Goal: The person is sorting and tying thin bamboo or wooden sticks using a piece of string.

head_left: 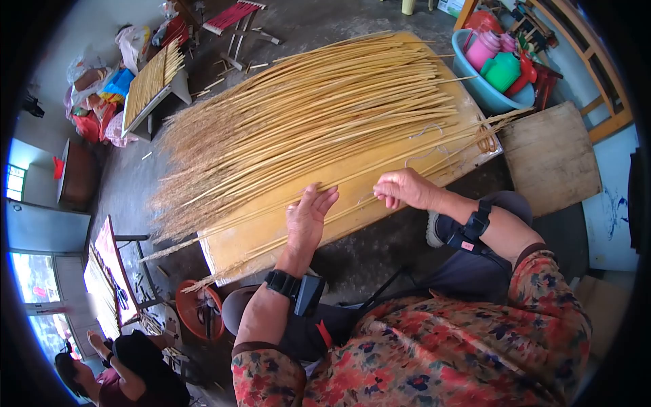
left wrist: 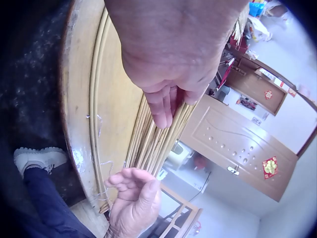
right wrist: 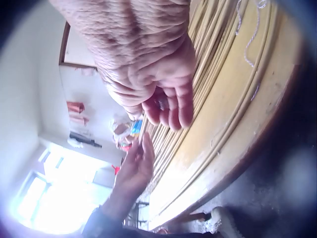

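Long straw-coloured stalks [head_left: 325, 115] with feathery heads lie side by side across a yellow board. At the near side, my left hand [head_left: 310, 216] is palm up, a thin stalk between its thumb and loosely bent fingers. To its right, my right hand [head_left: 405, 188] has curled fingers; in the right wrist view its thumb and forefinger appear to pinch the same stalk. The right wrist view shows the left hand [right wrist: 134, 171] beyond it. Two stalks [left wrist: 94, 74] lie along the board's near edge, with thin string [head_left: 427, 157] around the right part.
A blue basin [head_left: 485, 91] with pink and green containers stands at the back right, beside a wooden panel [head_left: 556, 159]. Bags [head_left: 102, 95] are piled at the back left. Another person [head_left: 122, 370] sits at lower left, near an orange basin [head_left: 184, 302].
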